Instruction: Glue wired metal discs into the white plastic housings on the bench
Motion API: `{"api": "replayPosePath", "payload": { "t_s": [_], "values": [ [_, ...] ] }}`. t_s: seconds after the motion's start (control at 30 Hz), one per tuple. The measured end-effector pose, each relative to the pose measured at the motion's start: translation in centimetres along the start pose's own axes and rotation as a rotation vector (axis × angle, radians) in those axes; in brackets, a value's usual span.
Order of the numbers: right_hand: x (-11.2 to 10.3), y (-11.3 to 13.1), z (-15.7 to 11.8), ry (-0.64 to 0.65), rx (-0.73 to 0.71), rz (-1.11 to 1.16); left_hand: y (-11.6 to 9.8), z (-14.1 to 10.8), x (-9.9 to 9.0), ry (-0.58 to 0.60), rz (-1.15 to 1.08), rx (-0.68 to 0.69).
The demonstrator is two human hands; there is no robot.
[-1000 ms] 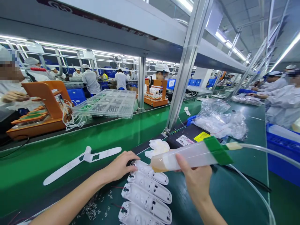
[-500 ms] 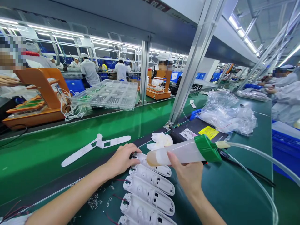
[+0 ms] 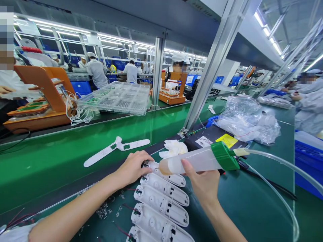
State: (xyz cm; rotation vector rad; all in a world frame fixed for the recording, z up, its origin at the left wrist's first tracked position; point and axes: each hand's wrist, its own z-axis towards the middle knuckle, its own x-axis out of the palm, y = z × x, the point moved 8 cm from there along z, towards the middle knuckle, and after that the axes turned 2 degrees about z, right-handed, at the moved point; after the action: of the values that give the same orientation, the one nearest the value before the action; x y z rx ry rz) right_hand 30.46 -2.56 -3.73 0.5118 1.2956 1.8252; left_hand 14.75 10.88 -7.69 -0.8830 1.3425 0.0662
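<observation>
Hands unchanged: right hand (image 3: 205, 184) grips syringe (image 3: 196, 160), left hand (image 3: 132, 167) pins top housing (image 3: 166, 174); belt part (image 3: 117, 150) drifted right.

Translucent plastic syringe (image 3: 194, 161), glossy white plastic housings (image 3: 164, 193), seemingly matt green mat (image 3: 242, 205).

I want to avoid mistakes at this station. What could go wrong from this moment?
1. The right hand holds the glue syringe with its tip over the top white housing; glue might drip outside the intended spot.
2. The clear hose arcs across the table and may snag.
3. The left hand steadies only one housing; the others could shift.
</observation>
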Motion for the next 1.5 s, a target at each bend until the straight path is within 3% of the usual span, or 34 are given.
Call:
{"api": "replayPosePath", "payload": {
  "t_s": [0.67,1.07,1.5],
  "values": [
    [-0.9,-0.1,0.8,-0.048,0.021,-0.066,-0.4,-0.1,-0.1,0.007,0.032,-0.010],
    [-0.4,0.1,0.3,-0.063,-0.006,-0.019,-0.5,-0.2,-0.2,0.007,0.051,-0.014],
    [-1.4,-0.4,0.5,-0.064,0.061,-0.041,-0.3,-0.2,-0.1,0.011,0.065,-0.009]
  ]
}}
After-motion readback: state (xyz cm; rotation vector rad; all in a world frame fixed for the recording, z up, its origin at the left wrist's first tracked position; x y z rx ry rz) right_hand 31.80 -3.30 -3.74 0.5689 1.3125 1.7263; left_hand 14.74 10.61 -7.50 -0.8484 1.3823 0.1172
